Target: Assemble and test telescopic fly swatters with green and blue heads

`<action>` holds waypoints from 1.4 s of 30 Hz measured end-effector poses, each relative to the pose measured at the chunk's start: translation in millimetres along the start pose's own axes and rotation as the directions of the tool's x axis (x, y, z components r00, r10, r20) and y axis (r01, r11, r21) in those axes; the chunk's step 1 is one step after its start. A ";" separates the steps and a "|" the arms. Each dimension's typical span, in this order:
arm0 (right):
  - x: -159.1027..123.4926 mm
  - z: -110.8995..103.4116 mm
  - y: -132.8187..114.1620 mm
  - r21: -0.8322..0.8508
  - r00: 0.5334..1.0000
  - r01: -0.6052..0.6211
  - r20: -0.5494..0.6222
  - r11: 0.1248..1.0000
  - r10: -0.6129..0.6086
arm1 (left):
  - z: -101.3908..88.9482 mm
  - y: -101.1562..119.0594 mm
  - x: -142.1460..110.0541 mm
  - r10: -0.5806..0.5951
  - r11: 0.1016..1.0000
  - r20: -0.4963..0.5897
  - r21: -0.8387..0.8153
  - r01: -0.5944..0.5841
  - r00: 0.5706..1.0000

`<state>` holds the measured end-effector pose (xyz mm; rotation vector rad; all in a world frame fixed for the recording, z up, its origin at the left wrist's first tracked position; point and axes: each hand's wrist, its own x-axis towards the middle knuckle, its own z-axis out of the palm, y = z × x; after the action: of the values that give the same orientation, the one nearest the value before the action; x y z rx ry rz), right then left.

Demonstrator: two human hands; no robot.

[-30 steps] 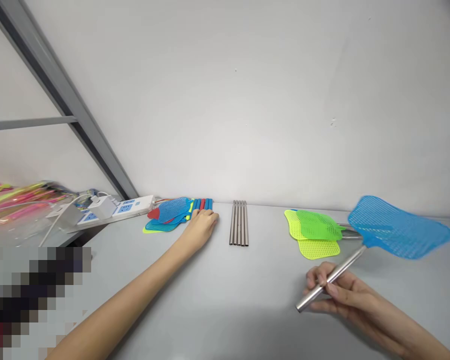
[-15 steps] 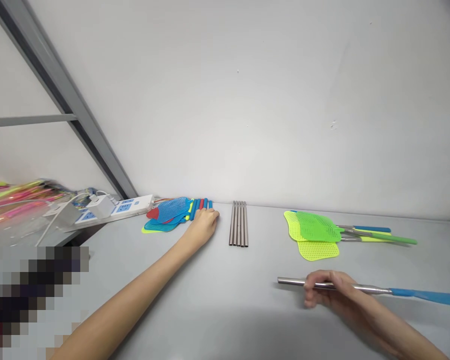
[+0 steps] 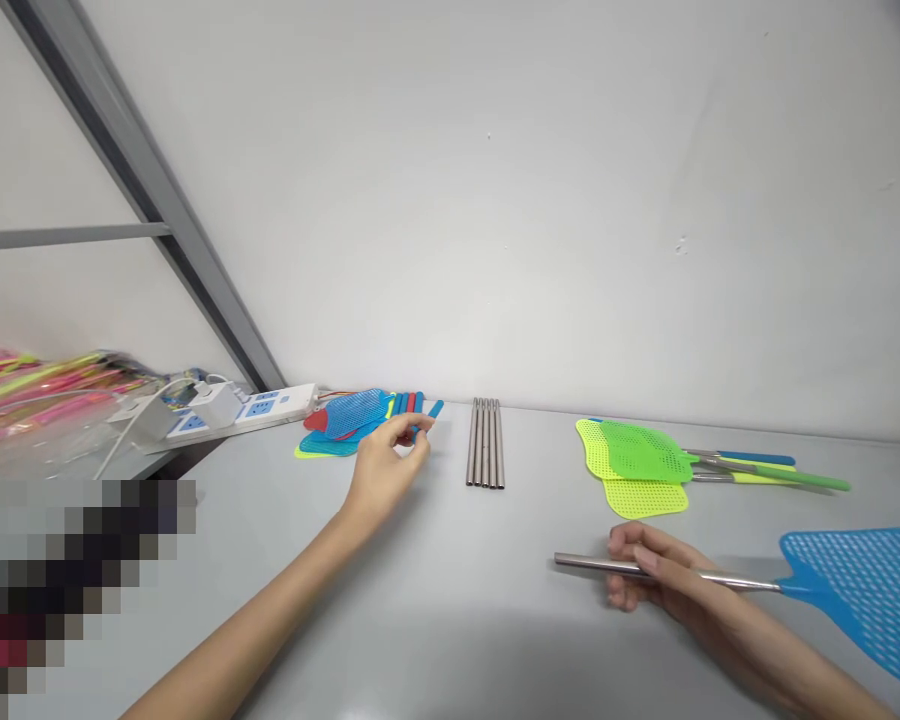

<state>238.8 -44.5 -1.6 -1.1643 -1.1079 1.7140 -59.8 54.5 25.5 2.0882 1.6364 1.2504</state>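
My right hand point(image 3: 656, 570) is closed round the metal rod of a blue fly swatter point(image 3: 862, 590). The bare end of its rod points left, and its mesh head lies to the right, partly cut off by the view's edge. Pinched between the fingers of my left hand point(image 3: 390, 455) is a blue handle grip point(image 3: 436, 409), tilted up to the right. Beside that hand lie more blue and red handle grips point(image 3: 410, 403) and a pile of swatter heads point(image 3: 356, 412), partly covered by the hand. Several metal rods point(image 3: 485, 445) lie side by side in the middle.
Several fly swatters with green and yellow heads point(image 3: 641, 455) are stacked on the grey table point(image 3: 450, 620) at the right. A white power strip point(image 3: 285, 402) with plugged-in chargers lies at the left, near bagged colourful items point(image 3: 52, 400). A wall stands behind.
My left hand has lifted a blue grip from the row and drawn it slightly nearer. My right hand has swung the blue swatter down and turned it so its head points right.
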 end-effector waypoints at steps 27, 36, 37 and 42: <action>3.3 -0.8 5.2 0.437 0.992 0.039 0.089 0.899 -0.087 | 21.8 27.7 -51.2 -0.189 0.464 0.618 -0.629 0.624 0.763; 3.0 0.1 3.1 0.498 0.989 0.056 0.093 0.865 -0.117 | 23.0 26.3 -53.5 -0.251 0.406 0.611 -0.638 0.655 0.751; 2.7 0.1 2.9 0.495 0.989 0.051 0.094 0.868 -0.111 | 22.7 26.4 -53.6 -0.257 0.403 0.612 -0.636 0.658 0.748; 1.4 0.5 2.1 0.450 0.988 0.049 0.110 0.891 -0.110 | 22.0 25.1 -53.4 -0.265 0.358 0.624 -0.644 0.676 0.735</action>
<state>237.7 -44.0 -3.8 -0.7145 -0.7621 1.8741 -27.9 5.9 1.4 0.9919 0.9560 0.9578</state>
